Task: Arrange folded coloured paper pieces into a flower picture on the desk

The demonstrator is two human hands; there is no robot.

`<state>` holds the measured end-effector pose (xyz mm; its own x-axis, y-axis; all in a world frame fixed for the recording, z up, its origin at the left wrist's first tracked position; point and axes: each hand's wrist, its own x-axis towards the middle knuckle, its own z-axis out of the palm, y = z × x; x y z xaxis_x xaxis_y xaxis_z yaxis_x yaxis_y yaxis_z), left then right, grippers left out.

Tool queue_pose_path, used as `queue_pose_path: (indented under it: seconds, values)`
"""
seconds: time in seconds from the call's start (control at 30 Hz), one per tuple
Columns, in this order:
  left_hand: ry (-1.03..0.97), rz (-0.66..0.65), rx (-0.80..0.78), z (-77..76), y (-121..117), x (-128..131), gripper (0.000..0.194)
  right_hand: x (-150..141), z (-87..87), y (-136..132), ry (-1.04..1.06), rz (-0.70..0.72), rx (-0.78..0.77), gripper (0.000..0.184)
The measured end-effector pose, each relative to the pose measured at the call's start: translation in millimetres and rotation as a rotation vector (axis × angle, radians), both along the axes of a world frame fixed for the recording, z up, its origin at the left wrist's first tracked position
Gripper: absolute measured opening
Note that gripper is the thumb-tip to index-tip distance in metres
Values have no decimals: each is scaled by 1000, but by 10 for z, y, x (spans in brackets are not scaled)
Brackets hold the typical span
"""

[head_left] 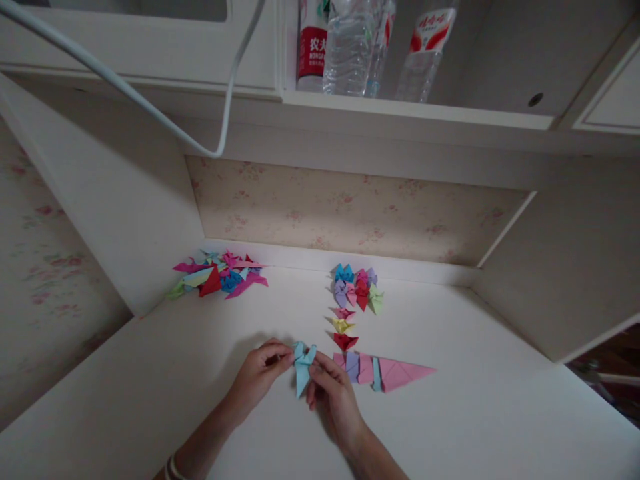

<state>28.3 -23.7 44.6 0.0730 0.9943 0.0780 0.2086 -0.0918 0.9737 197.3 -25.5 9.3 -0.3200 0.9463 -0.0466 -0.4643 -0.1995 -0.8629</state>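
Shelf holds bottles (left hand, right hand pinch folded blue paper).

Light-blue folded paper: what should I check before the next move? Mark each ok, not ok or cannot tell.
1. Left hand on the light-blue paper: ok, fingers at its upper left.
2. Right hand on it: ok, right side.
3. One hand free: not ok, both engaged.
4. Paper lifted off the desk: cannot tell.
5. Colourful pile away from both hands: ok.
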Motion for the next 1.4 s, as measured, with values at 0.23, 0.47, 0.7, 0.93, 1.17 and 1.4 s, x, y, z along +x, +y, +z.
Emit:
queue_pose_path:
  seconds: [0.23, 0.47, 0.7, 0.93, 1.17, 1.4]
  values:
    - [-9, 5, -18, 9, 0, 3, 23, 10, 12, 7, -20, -2, -2, 40]
    - [-39, 50, -46, -28, 7, 5, 23, 3, -12, 11, -1, -3, -5, 38]
    - [-106, 103, -106, -6, 5, 26, 24, 6, -3, -3, -33, -7, 0, 37]
    - [-92, 124, -120, -152, 84, -72, 33, 30, 41, 17, -35, -59, -58, 39]
    - [-88, 196, -8, -10, 339, -16, 33, 19, 76, -36, -128, 16, -95, 27]
    - [76, 118, 172, 551, 1120, 630, 24, -18, -9, -41, -222, 117, -79, 23]
